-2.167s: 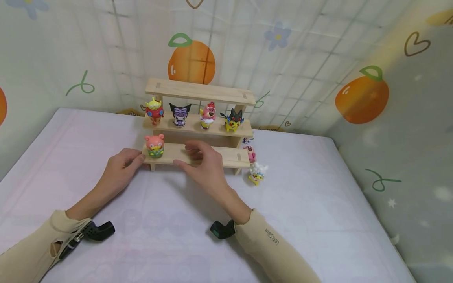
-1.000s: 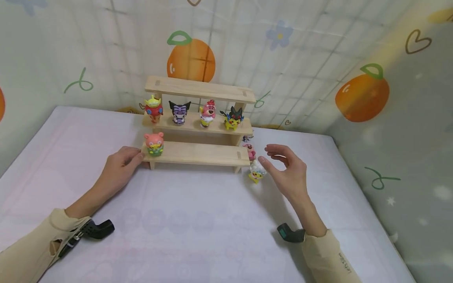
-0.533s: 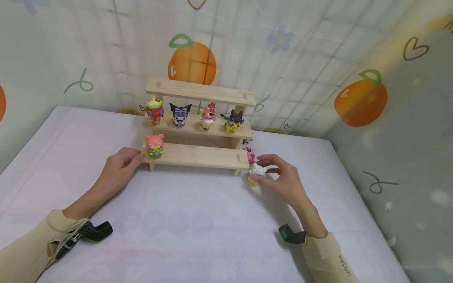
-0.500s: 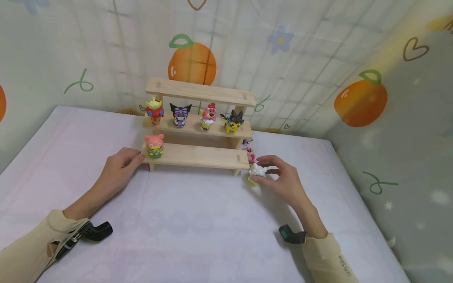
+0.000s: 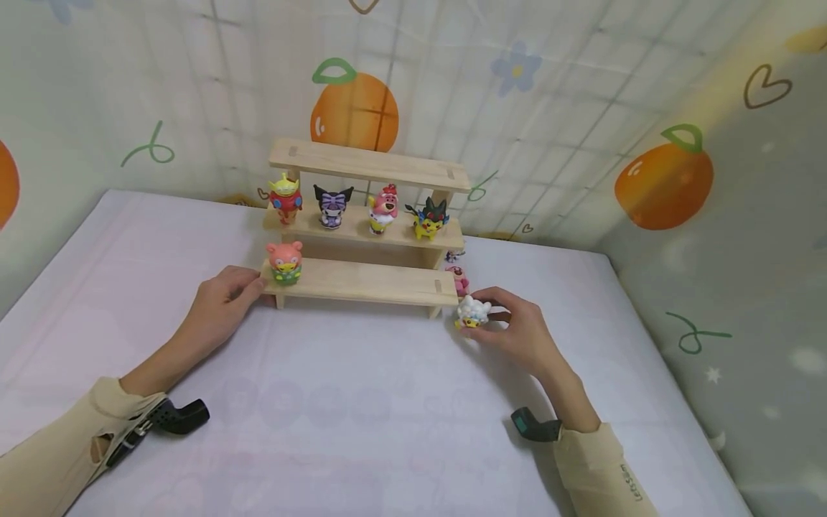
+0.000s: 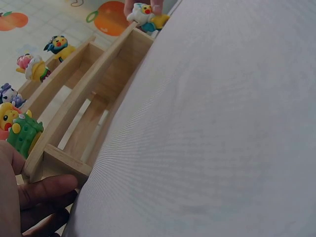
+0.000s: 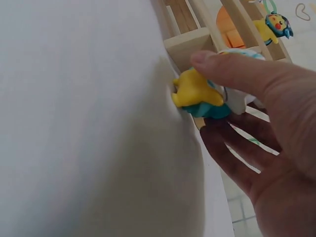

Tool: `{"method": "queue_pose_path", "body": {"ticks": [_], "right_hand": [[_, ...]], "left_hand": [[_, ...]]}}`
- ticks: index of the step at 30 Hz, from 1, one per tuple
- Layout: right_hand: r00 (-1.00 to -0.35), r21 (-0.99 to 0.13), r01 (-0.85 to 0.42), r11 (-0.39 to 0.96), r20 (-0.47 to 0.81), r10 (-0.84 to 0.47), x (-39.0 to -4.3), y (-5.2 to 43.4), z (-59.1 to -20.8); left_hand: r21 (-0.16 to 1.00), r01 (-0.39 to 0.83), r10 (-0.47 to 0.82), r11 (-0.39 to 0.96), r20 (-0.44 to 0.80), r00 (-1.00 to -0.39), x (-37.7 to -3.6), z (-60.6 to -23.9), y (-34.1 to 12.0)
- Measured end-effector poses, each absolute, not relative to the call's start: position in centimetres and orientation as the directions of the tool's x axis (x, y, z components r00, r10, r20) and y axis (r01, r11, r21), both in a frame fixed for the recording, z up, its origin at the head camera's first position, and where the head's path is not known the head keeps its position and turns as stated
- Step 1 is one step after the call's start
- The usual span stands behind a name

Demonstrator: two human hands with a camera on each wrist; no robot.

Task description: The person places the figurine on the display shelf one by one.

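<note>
The right hand [image 5: 523,332] pinches a small white-and-yellow plastic figurine [image 5: 472,312] at four o'clock of the pale wooden stepped shelf [image 5: 362,281]; light, rigid, best held by its sides. The left hand [image 5: 216,310] curls on the shelf's end.

Left hand [image 5: 220,305] rests, fingers curled; right hand [image 5: 517,330] pinches, arms outstretched.
</note>
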State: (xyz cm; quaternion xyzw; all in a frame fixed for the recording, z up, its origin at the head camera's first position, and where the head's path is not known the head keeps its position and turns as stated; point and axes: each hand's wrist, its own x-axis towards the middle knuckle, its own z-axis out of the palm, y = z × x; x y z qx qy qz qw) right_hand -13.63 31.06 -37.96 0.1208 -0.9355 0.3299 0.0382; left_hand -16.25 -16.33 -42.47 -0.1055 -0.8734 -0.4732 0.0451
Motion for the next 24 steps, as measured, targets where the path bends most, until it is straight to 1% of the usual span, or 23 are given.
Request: {"method": "queue_pose_path", "body": {"ticks": [7, 10, 15, 24], "right_hand": [[-0.969, -0.599, -0.249, 0.761, 0.15, -0.198, -13.6, 31.4, -37.7], [-0.963, -0.591, -0.266, 0.762, 0.189, -0.19, -13.3, 31.8, -36.8], [-0.95, -0.614, -0.296, 0.732, 0.27, -0.158, -13.0, 31.9, -35.4], [-0.947, -0.623, -0.301, 0.722, 0.286, -0.147, -13.0, 30.7, -34.8]], "left_hand": [[0.816, 0.22, 0.141, 0.535, 0.17, -0.975, -16.4, -42.5, -16.4], [0.817, 0.223, 0.14, 0.532, 0.175, -0.975, -16.5, -42.6, -16.3], [0.817, 0.233, 0.143, 0.528, 0.185, -0.972, -16.5, -42.5, -16.2], [0.818, 0.226, 0.135, 0.529, 0.181, -0.974, -16.6, -42.8, -16.4]]}}
